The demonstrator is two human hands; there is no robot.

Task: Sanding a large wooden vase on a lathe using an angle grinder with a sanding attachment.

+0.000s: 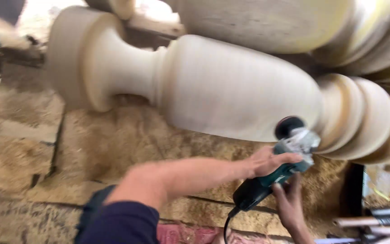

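Two hands hold one grinder (pixel 271 180) just below the big turned column (pixel 231 86). From the lower left of the column the left hand (pixel 267 161) comes on a stretched, bare forearm and lies over the grinder's top, fingers closed on it. Under the grinder the right hand (pixel 290 203) reaches up, fingers wrapped on its body. The grinder is green and black, its dark disc (pixel 289 126) touching the column's pale underside. Sawdust (pixel 113 140) covers the floor below the column.
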